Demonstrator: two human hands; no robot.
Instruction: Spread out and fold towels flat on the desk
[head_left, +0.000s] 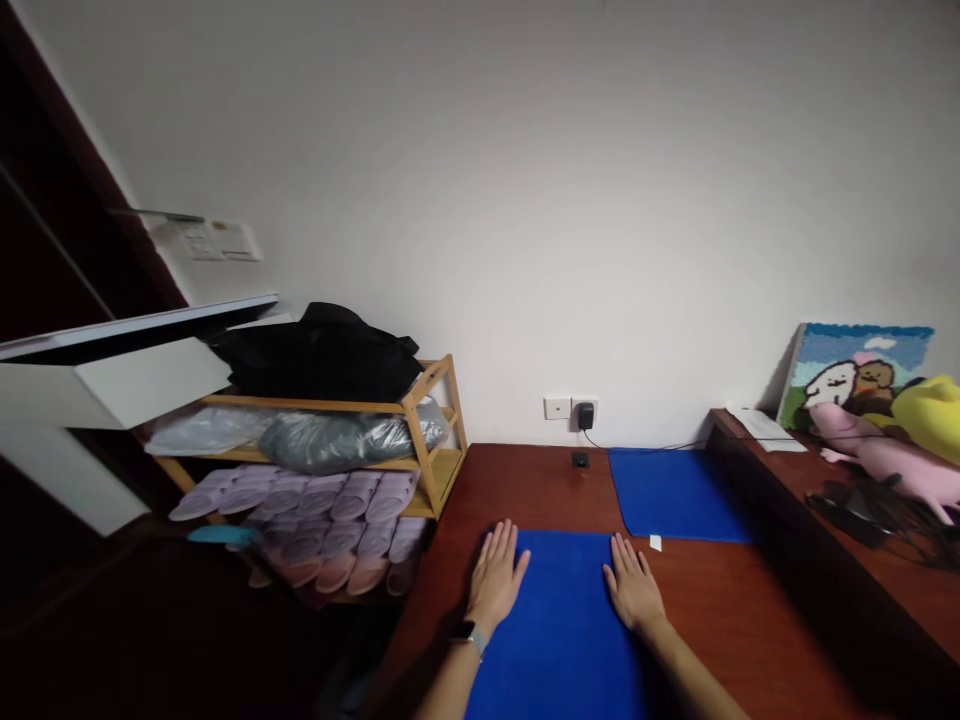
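Note:
A blue cloth [562, 630] lies flat on the reddish-brown table [525, 490] in front of me. My left hand [495, 578] rests palm down on the cloth's far left corner, fingers stretched out, with a watch at the wrist. My right hand [634, 585] lies flat on the far right corner, fingers also extended. A small white tag [655, 542] shows just past the right hand. A second blue cloth [675, 492] lies spread further back on the table, to the right.
A wooden shoe rack [431, 440] with several purple and pink slippers [330, 510] stands left of the table, a black bag [319, 350] on top. A charger [586, 414] is plugged into the wall socket. A raised shelf at right holds plush toys [892, 450] and a picture [855, 365].

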